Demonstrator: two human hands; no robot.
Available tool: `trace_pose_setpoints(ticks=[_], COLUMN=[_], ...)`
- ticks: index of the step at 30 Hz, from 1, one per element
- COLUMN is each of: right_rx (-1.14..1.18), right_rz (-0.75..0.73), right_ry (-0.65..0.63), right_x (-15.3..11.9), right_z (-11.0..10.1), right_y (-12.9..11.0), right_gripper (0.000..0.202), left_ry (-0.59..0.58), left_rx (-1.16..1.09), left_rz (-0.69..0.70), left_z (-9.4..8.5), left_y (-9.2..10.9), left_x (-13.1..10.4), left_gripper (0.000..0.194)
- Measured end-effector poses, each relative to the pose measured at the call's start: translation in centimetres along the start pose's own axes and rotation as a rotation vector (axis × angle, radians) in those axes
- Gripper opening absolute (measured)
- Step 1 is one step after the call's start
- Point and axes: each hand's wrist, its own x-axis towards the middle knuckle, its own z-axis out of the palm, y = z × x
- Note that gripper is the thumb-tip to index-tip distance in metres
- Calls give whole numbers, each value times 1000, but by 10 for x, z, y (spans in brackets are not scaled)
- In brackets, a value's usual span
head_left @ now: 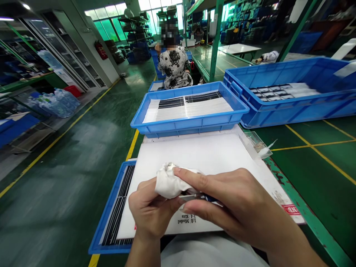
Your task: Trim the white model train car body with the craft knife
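Observation:
Over the white board my two hands meet. A white cloth [170, 182] is bunched around the fingers of my left hand [151, 211], which is closed on it. My right hand [230, 196] pinches a thin silver blade-like tool [191, 196] with a dark blue part [210, 198], and its index finger presses on the cloth. The tool's silver end lies against the cloth and by my left thumb. Most of the tool is hidden by my fingers, so its exact kind is unclear.
The white board [191, 155] lies on the bench. Behind it stands a blue tray [191, 126] of black-and-white strips; another blue tray [96, 243] holds black strips at left. A small clear box [257, 144] and a large blue bin [300, 115] are right. A person [175, 66] sits ahead.

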Motion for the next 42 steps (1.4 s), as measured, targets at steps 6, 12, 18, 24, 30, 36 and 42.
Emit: trace_pose_setpoints(ticks=[6,12,18,24,30,36,42], right_rx=[11,19,30,52,72,57,45], right_rz=[6,4,13,23,22,14,-4], right_ry=[-13,-8,-18,-20,-20,-12,-6], right_x=[-2,-1,-3,-6,-5,-4,-5], right_z=[-1,-1,-2,-3,-2,-5,-7], right_y=[-1,-1,-1,-2,-2,-4,-6], right_gripper=[42,41,42,42,41,39,41], left_ry=[6,10,6,14,62,104,123], left_rx=[7,15,44,91,125,137,176], left_rz=[2,-1,8,29,21,5,26], left_z=[2,0,2,2,1,-1,1], left_y=[3,1,2,4,1,-4,0], left_x=[2,-1,1,1,-5,-10,-6], left_gripper=[17,18,17,18,21,20,28])
